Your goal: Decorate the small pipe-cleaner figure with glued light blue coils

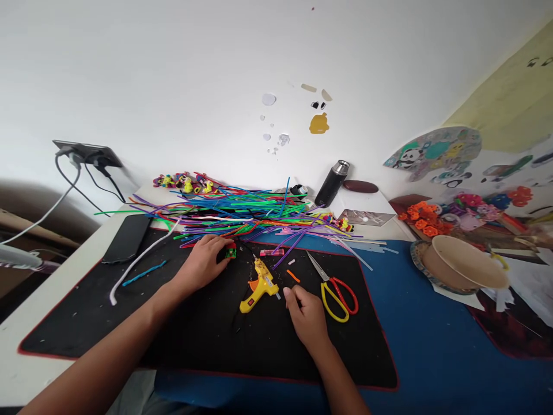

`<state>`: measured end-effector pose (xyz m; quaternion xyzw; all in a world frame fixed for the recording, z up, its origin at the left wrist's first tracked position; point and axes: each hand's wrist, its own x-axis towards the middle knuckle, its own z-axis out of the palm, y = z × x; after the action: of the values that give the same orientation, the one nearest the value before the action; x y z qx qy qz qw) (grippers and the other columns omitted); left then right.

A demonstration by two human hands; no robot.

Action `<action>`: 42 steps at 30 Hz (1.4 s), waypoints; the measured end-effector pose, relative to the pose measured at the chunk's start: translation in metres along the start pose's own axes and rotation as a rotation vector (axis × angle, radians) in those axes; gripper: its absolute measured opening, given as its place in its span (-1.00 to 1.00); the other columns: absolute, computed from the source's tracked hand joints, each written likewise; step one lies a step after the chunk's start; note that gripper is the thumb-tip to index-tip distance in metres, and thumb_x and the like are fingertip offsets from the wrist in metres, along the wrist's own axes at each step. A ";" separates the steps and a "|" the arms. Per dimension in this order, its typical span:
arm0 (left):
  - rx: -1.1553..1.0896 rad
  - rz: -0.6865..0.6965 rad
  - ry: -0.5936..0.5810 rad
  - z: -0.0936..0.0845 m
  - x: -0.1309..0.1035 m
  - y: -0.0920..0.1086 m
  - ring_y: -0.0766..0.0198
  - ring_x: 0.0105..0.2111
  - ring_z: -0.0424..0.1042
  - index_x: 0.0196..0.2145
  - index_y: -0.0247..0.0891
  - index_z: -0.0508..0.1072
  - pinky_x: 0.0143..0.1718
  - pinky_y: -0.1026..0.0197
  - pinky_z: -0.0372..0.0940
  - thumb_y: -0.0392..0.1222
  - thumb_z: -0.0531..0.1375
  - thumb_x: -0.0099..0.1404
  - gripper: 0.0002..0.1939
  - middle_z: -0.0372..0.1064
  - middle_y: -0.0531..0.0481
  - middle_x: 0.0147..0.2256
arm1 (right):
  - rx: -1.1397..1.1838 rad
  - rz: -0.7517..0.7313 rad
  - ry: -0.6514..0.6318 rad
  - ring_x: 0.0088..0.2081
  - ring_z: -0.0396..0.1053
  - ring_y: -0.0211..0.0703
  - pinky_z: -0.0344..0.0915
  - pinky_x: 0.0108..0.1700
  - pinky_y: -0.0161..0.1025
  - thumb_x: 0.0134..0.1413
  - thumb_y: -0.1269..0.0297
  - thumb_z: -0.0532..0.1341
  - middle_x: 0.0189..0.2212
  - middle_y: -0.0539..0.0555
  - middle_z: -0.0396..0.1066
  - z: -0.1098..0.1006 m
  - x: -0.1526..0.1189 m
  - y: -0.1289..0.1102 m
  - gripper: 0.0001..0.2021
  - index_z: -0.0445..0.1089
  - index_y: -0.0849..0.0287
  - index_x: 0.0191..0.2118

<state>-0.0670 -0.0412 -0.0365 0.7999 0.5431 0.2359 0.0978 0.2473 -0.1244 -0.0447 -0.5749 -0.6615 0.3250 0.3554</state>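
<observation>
My left hand [207,260] rests near the back of the black mat, its fingers closed around a small green and red piece [231,252] whose kind I cannot make out. Close to the mat's middle, my right hand [307,316] is curled shut, with nothing showing in its fingers. Between the two hands lies a yellow hot glue gun [260,286] on its side, a clear glue stick poking from its rear. Right of my right hand are scissors [338,294] with one yellow and one red handle, blades slightly apart. A short orange stem [292,276] lies by my right fingertips.
A pile of coloured pipe cleaners [242,210] spreads along the back. On the left are a black phone [127,238], a white stem [142,262] and a twisted blue stem [144,273]. A black thermos [332,184] stands behind; a beige bowl [469,262] sits right.
</observation>
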 end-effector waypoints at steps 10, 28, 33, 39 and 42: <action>-0.002 -0.002 -0.002 0.000 0.004 -0.004 -0.20 0.09 0.44 0.17 -0.19 0.54 0.20 -0.26 0.33 -0.03 0.19 0.37 -0.54 0.59 -0.23 0.08 | -0.067 -0.021 -0.021 -0.53 0.25 -0.19 0.07 -0.40 -0.24 0.46 -0.06 0.06 -0.61 -0.01 0.32 0.000 0.000 0.000 -0.48 0.23 0.09 -0.54; -0.009 0.037 -0.004 -0.006 0.000 0.005 -0.18 0.17 0.37 0.29 -0.18 0.45 0.28 -0.23 0.28 -0.07 0.20 0.43 -0.49 0.49 -0.20 0.20 | -0.093 -0.033 -0.021 -0.54 0.24 -0.19 0.07 -0.41 -0.23 0.46 -0.06 0.08 -0.61 -0.01 0.33 0.001 0.000 -0.001 -0.48 0.22 0.08 -0.54; 0.031 0.058 -0.016 -0.001 0.003 0.004 -0.19 0.14 0.39 0.25 -0.23 0.48 0.24 -0.25 0.32 -0.08 0.17 0.45 -0.52 0.53 -0.23 0.15 | -0.136 -0.057 -0.023 -0.54 0.25 -0.21 0.07 -0.42 -0.26 0.48 -0.04 0.05 -0.61 -0.02 0.33 0.002 0.000 0.000 -0.48 0.22 0.09 -0.53; 0.064 0.073 -0.011 0.001 0.000 -0.003 -0.19 0.11 0.41 0.26 -0.25 0.47 0.21 -0.24 0.34 -0.09 0.15 0.47 -0.53 0.54 -0.26 0.13 | -0.168 -0.079 -0.015 -0.55 0.27 -0.22 0.08 -0.43 -0.26 0.50 -0.01 0.05 -0.60 -0.02 0.34 0.002 0.000 0.002 -0.48 0.23 0.09 -0.53; 0.048 0.078 -0.003 0.001 -0.001 -0.005 -0.18 0.11 0.42 0.27 -0.25 0.46 0.20 -0.22 0.35 -0.09 0.16 0.46 -0.52 0.54 -0.27 0.13 | -0.170 -0.082 -0.018 -0.55 0.28 -0.22 0.07 -0.43 -0.26 0.50 -0.01 0.04 -0.60 -0.02 0.35 0.002 0.000 0.003 -0.49 0.24 0.09 -0.52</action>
<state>-0.0709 -0.0403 -0.0394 0.8228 0.5169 0.2253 0.0703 0.2474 -0.1243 -0.0480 -0.5725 -0.7129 0.2579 0.3122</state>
